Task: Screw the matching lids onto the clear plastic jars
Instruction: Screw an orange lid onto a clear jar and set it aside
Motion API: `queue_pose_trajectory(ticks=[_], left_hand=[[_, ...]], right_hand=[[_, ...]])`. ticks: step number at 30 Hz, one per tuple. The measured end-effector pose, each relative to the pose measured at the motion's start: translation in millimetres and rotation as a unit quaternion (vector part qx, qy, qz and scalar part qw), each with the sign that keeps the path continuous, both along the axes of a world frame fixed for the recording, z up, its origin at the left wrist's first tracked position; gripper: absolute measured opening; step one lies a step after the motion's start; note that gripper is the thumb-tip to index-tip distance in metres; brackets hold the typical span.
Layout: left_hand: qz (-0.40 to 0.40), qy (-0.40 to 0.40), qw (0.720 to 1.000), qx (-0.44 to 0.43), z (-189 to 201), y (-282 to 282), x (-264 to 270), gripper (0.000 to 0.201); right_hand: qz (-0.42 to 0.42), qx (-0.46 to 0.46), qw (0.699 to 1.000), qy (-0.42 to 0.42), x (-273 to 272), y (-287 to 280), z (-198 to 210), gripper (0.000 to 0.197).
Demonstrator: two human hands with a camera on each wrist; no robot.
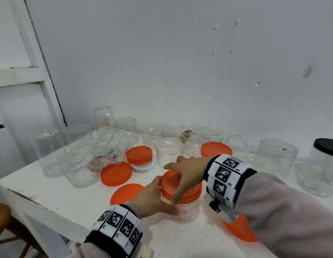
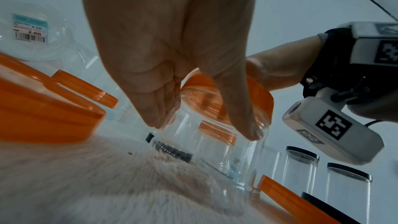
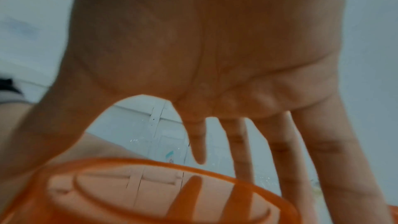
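A small clear jar (image 1: 182, 211) stands upright near the middle of the white table (image 1: 59, 194), with an orange lid (image 1: 171, 181) on its mouth. My left hand (image 1: 154, 198) grips the jar's body from the left; in the left wrist view its thumb and fingers (image 2: 150, 115) clamp the clear jar (image 2: 204, 151) just under the lid (image 2: 260, 98). My right hand (image 1: 186, 170) is spread over the lid from the right, thumb down its near side. In the right wrist view its fingers (image 3: 241, 142) reach straight past the lid (image 3: 150, 193).
Loose orange lids lie around: (image 1: 116, 173), (image 1: 139, 154), (image 1: 216, 148), (image 1: 124, 193), and one under my right forearm (image 1: 240, 231). A white lid (image 1: 143, 167) sits beneath one. Several upturned clear jars line the back. Black-lidded jars (image 1: 325, 148) stand far right. The table edge runs along the left.
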State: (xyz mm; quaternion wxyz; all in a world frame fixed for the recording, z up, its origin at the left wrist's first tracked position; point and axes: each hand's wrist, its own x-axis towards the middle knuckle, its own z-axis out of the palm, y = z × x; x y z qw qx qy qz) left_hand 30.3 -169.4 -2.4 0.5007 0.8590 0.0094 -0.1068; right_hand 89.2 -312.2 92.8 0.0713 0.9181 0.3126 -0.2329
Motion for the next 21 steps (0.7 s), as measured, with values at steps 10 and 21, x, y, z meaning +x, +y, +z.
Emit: queue_pose_trajectory(ticks=[10, 21], left_hand=[[0.0, -0.01, 1.0, 0.007, -2.0, 0.6, -0.7, 0.096], [0.004, -0.011, 1.0, -0.011, -4.1, 1.0, 0.0, 0.097]], right_hand=[[-0.012, 0.002, 0.999, -0.031, 0.8, 4.2, -6.0, 0.1], [0.019, 0.0, 1.0, 0.016, 5.4, 2.2, 3.5, 0.096]])
